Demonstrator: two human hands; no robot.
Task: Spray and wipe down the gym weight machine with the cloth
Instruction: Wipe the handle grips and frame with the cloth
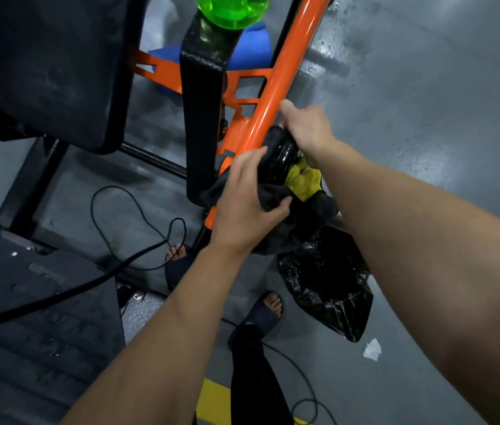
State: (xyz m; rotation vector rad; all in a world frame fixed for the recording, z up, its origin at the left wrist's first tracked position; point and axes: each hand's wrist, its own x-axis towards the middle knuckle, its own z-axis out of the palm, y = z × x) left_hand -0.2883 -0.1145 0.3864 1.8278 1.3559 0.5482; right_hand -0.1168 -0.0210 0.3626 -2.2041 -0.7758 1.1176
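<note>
The weight machine has an orange tube (285, 72) slanting down to a glossy black handle grip (282, 157). My left hand (248, 200) holds a dark grey cloth (276, 194) pressed round the lower part of that grip. My right hand (307, 127) is curled over the grip's upper end, where it meets the orange tube. A yellow patch of cloth (302, 180) shows between my two hands. A green translucent spray bottle (230, 10) stands on the black upright post (202, 87) at the top of the view.
A black padded seat (55, 65) fills the upper left. A black plastic bag (328, 283) hangs below my hands. A black cable (138, 237) loops over the grey floor. My sandalled feet (267, 311) stand beneath. A blue item (248, 44) lies behind the frame. A scrap of white paper (372, 349) lies right.
</note>
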